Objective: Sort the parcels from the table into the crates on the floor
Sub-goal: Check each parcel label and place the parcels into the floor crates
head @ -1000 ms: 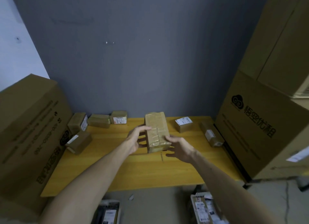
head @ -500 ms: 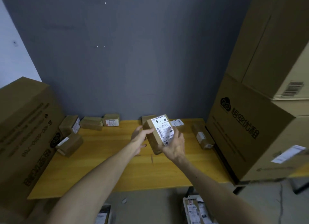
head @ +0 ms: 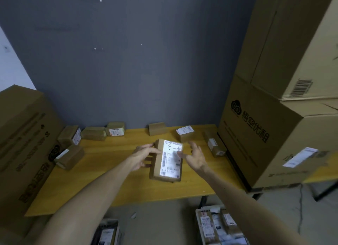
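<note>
A brown parcel (head: pixel 157 168) with a white label facing up is held just above the yellow table (head: pixel 117 188), near its middle. My left hand (head: pixel 144 156) grips its left edge, thumb on top and fingers underneath. My right hand (head: pixel 194 157) is at the parcel's right side with fingers spread and straight, its thumb touching the label edge. Several more small parcels lie along the table's back, among them a labelled parcel (head: pixel 185 134) behind the hands. A white crate (head: pixel 198 224) with parcels in it stands on the floor at the lower right. A second crate (head: pixel 107 233) shows at the bottom edge.
A large cardboard box (head: pixel 23 146) stands on the table's left end. Stacked big boxes (head: pixel 270 135) fill the right side. A grey wall closes the back. A black table leg (head: pixel 203 200) stands beside the right crate.
The parcel was turned from its plain taped side to its label side and lowered flatter. My right hand loosened from holding it to open fingers beside it.
</note>
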